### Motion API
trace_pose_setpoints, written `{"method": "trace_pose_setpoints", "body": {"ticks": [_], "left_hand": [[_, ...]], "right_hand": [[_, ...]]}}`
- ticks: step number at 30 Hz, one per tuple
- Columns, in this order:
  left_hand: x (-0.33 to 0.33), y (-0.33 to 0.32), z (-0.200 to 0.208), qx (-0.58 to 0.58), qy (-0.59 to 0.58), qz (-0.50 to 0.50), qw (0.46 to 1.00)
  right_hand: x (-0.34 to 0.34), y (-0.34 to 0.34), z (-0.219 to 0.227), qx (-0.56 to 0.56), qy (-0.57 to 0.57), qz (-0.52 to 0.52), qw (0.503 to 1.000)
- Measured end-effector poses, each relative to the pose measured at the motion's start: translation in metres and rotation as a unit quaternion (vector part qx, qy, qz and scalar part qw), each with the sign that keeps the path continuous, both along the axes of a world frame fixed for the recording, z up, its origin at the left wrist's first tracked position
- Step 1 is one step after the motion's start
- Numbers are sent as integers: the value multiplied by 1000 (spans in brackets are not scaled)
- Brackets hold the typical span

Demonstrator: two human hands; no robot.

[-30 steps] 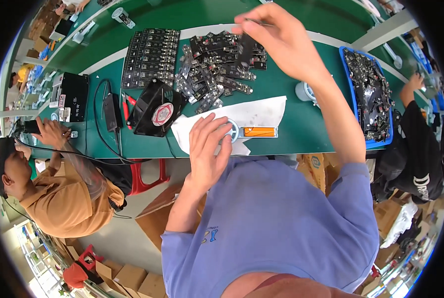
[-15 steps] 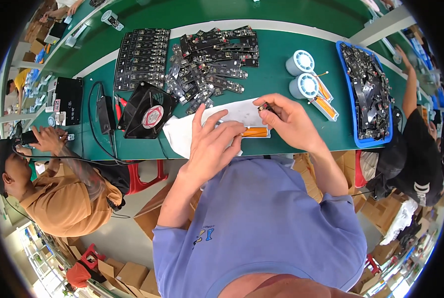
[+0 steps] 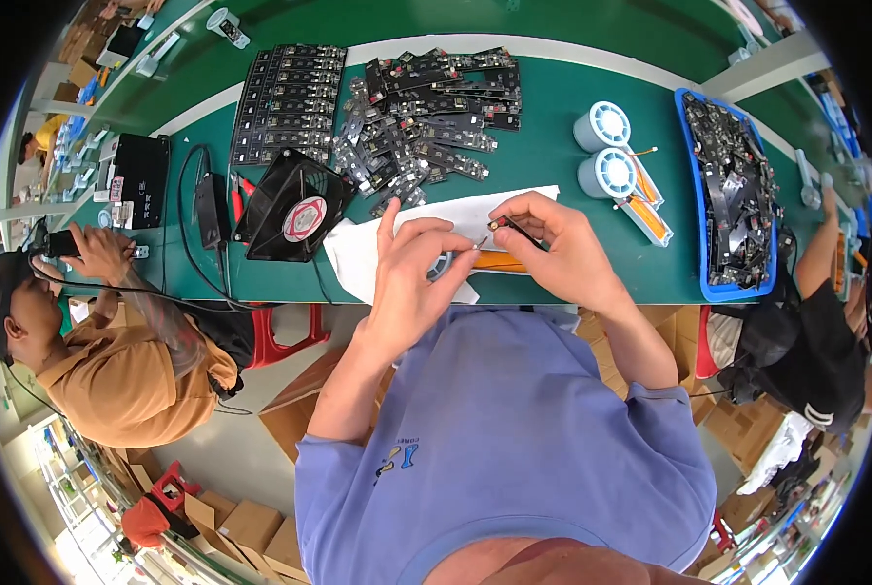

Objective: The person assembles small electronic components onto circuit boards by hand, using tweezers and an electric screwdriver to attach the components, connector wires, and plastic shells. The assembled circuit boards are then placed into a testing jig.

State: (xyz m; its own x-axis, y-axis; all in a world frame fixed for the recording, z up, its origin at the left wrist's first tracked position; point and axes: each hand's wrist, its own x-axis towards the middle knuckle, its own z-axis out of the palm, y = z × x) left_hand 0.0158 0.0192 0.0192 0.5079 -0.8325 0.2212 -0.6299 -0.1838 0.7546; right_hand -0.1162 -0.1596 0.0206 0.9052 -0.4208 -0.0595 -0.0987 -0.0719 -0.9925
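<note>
My right hand [image 3: 567, 255] pinches a small black circuit board [image 3: 520, 232] by its edge. Close to the board's left end, my left hand [image 3: 411, 278] closes thumb and forefinger on what looks like a thin wire end [image 3: 481, 243]; its tip is too small to make out. Below both hands lies a fan housing with an orange battery [image 3: 499, 261] in its handle. The round light-blue head of that housing is mostly covered by my left fingers. A white cloth or sheet [image 3: 353, 263] is spread under the work.
Loose circuit boards [image 3: 436, 117] lie piled beyond my hands, beside board panels [image 3: 285, 107]. Two light-blue fan units [image 3: 606, 174] stand right, near a blue tray [image 3: 707, 283] of black parts. Left are a black square fan [image 3: 294, 210], a power adapter [image 3: 209, 216] and a co-worker [image 3: 134, 380].
My right hand has brought the circuit board left and down toward my left fingertips. The left thumb and forefinger have drawn together in a pinch. The view has shifted slightly.
</note>
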Motion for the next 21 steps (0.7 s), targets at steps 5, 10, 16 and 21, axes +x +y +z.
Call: {"method": "trace_pose_setpoints", "body": {"ticks": [5, 10, 16, 21], "left_hand": [[-3, -3, -2, -17, -21, -4, 1000], [-4, -5, -5, -29, -17, 3, 999], [-1, -1, -2, -17, -2, -2, 1000], [2, -2, 0, 3, 44, 2, 999]], "right_hand": [[3, 4, 6, -57, 10, 19, 998], [3, 6, 16, -124, 37, 47, 990], [-2, 9, 24, -77, 74, 79, 991], [-4, 13, 6, 22, 31, 1, 999]]}}
